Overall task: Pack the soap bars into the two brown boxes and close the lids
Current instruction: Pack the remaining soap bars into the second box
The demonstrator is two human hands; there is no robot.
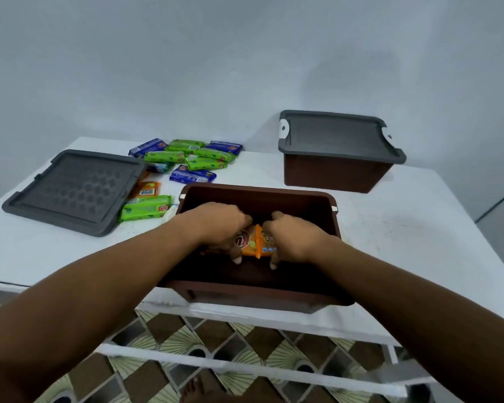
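An open brown box [274, 196] stands at the table's near edge. Inside it, my left hand [218, 225] and my right hand [291, 239] each grip an orange-wrapped soap bar [252, 242], the two bars pressed side by side low in the box. Its grey lid [73, 190] lies upside down on the table to the left. A second brown box [335, 175] stands at the back right with its grey lid [332, 135] on. Loose green soap bars [186, 154] and blue soap bars [192, 175] lie at the back. One green bar [144, 207] and an orange bar [146, 189] lie by the lid.
The white table [405, 228] ends in a front edge just under the open box. A grey wall rises behind it. Below are the table's white rails, a patterned tile floor [245, 353] and a bare foot [192, 388].
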